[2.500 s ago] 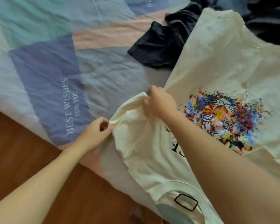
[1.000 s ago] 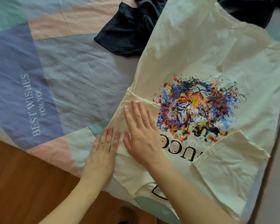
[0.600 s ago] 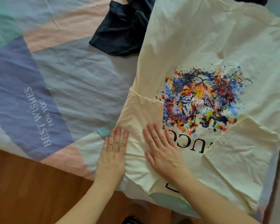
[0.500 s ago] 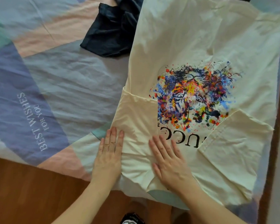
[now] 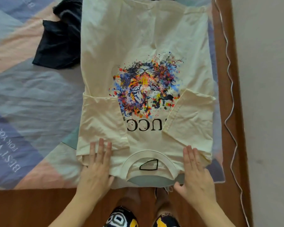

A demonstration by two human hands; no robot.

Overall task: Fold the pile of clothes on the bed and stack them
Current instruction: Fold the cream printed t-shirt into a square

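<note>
1. The cream T-shirt (image 5: 138, 38) lies flat at the bed's (image 5: 31, 95) near right corner, collar toward the near edge. Under a many-coloured tiger print (image 5: 146, 86) black letters read upside down "UCC"; the folded-in sleeves cover the word's two ends.
2. The bedsheet reads "BEST WISHES FOR YOU" at the left edge, partly cut off. The neck label (image 5: 149, 164) has writing too small to read.
3. A dark garment (image 5: 56, 41) lies crumpled beside the shirt's left side, its top cut off by the frame. Patterned slippers (image 5: 121, 217) show at the bottom, partly cut off.
4. The left hand (image 5: 97, 169) and right hand (image 5: 195, 171) lie flat with straight fingers, pressing the shoulders either side of the collar.
5. Half a second ago both hands pressed the left sleeve; the right hand has since crossed to the right shoulder.
</note>
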